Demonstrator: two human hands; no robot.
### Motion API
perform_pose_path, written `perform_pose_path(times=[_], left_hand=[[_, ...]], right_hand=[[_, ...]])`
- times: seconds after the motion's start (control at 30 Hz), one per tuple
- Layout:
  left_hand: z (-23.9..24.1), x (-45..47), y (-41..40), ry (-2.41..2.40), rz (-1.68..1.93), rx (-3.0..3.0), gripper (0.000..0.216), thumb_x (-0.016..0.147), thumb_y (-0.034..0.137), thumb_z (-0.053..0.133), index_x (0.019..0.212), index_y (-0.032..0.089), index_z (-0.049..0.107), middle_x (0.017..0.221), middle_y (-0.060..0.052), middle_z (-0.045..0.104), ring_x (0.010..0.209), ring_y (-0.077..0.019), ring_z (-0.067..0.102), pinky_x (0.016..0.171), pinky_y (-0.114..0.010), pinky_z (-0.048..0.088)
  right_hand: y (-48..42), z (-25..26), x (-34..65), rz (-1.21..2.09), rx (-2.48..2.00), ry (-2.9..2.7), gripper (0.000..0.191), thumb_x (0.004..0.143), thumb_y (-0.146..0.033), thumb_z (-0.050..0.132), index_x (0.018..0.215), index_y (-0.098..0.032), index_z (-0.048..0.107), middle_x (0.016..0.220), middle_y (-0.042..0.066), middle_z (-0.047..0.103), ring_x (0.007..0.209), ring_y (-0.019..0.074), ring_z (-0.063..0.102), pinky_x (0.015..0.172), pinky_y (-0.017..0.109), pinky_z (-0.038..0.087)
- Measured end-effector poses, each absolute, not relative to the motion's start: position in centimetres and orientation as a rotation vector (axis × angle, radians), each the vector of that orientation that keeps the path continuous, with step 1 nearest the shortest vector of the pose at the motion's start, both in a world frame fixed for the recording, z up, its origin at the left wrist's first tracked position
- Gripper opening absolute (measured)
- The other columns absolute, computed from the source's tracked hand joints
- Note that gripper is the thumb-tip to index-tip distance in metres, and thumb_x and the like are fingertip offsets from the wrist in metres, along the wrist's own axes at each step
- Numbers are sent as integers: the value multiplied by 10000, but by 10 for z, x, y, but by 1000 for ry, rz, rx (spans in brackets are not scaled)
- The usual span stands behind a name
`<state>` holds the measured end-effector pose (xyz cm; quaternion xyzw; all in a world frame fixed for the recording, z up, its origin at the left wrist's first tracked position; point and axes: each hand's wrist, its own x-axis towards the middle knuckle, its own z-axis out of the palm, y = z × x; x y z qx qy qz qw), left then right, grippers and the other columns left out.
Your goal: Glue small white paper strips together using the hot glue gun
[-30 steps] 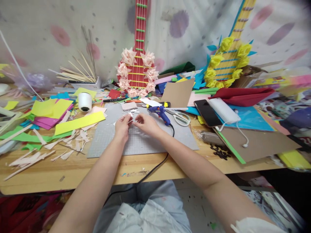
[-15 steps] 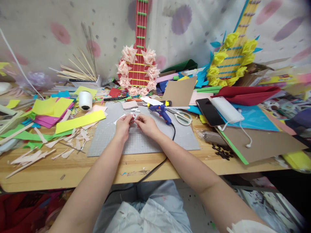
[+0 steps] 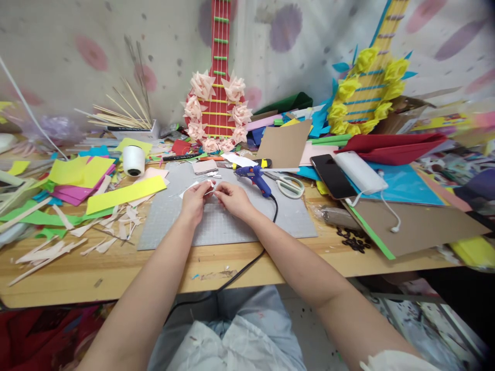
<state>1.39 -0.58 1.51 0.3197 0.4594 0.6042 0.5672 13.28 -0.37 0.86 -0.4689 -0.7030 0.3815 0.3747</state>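
Observation:
Over the grey cutting mat (image 3: 170, 226) my two hands meet, fingertips nearly touching. My left hand (image 3: 196, 201) pinches a small white piece (image 3: 211, 183), whose kind I cannot make out. The fingers of my right hand (image 3: 231, 198) are pressed together at the right side of that piece; what they grip, if anything, is too small to name. Just right of my right hand lies a blue glue gun (image 3: 255, 178), its black cord running toward me. Scissors (image 3: 288, 185) with pale handles rest beyond it. A white scrap of paper (image 3: 188, 189) shows behind my left hand.
A red paper guitar (image 3: 216, 111) with pink flowers stands at the back, a yellow guitar (image 3: 363, 98) at right. Paper scraps (image 3: 112, 226) and a white thread spool (image 3: 133, 159) lie left. A phone (image 3: 331, 176), power bank (image 3: 360, 172) and brown board (image 3: 413, 232) sit right.
The view has shifted very slightly. Both hands stay in almost the same place, still closed around the small white piece.

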Motion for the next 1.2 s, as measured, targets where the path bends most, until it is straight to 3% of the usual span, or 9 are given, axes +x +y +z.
perform_pose_path(times=[0.83, 1.0, 1.2], left_hand=[[10, 10, -3, 994, 1463, 692, 220, 477, 271, 753, 639, 157, 656, 778, -32, 650, 678, -99, 556, 662, -237, 430], [16, 13, -6, 996, 1457, 668, 213, 470, 258, 745, 636, 158, 655, 747, -36, 656, 710, -132, 575, 648, -250, 424], [18, 14, -7, 1006, 1455, 650, 200, 465, 241, 747, 633, 168, 666, 736, -34, 662, 747, -146, 588, 680, -260, 431]], right_hand=[[-2, 6, 130, 1087, -1183, -1694, 126, 760, -294, 492, 732, -183, 544, 560, -51, 546, 499, 66, 502, 537, 198, 442], [-3, 14, 128, 1384, -1079, -1435, 207, 666, -280, 620, 829, -163, 569, 734, 0, 621, 634, 92, 574, 507, 188, 460], [-3, 14, 121, 1276, -1105, -1425, 195, 669, -245, 616, 843, -159, 600, 797, 11, 650, 704, 100, 596, 611, 216, 479]])
